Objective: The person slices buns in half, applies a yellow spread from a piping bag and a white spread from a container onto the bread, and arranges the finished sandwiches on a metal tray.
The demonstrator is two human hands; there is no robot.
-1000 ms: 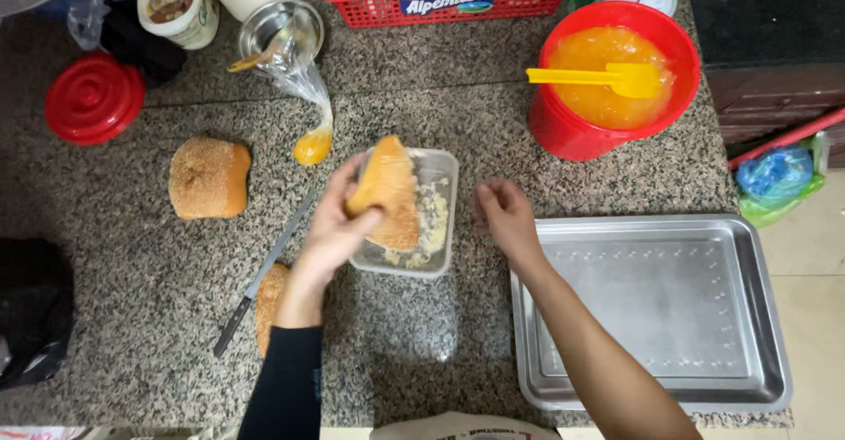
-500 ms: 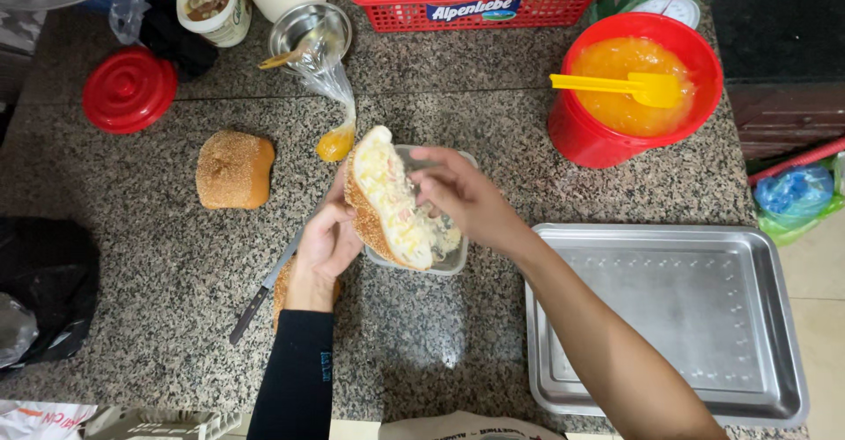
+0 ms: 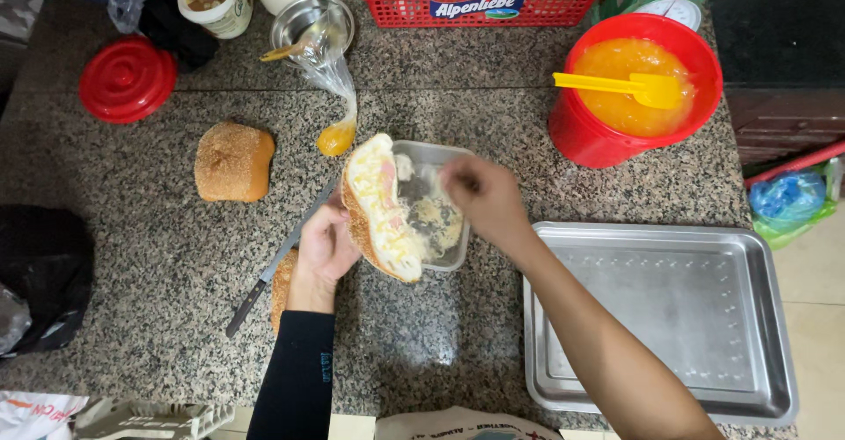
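Right now my left hand (image 3: 324, 251) is wrapped around a split bread roll (image 3: 378, 207), holding it open and tipped up so the soft inside faces my right hand (image 3: 482, 198). I think it is held like that so filling can go in without falling out. The roll sits just over the near left edge of a small clear tub (image 3: 436, 216) in the middle of the stone counter (image 3: 158, 255). My right hand hangs over the tub with its fingers bunched together; it is blurry, so I cannot tell if it is pinching anything.

The tub has pale shredded bits in it. Far right, a red bucket (image 3: 598, 136) is full of orange sauce, with a yellow spatula (image 3: 629, 86) resting in it. Near right, a metal tray (image 3: 757, 317) holds nothing. Another whole roll (image 3: 233, 161) waits on the left, and a knife (image 3: 277, 264) lies beside my left hand.
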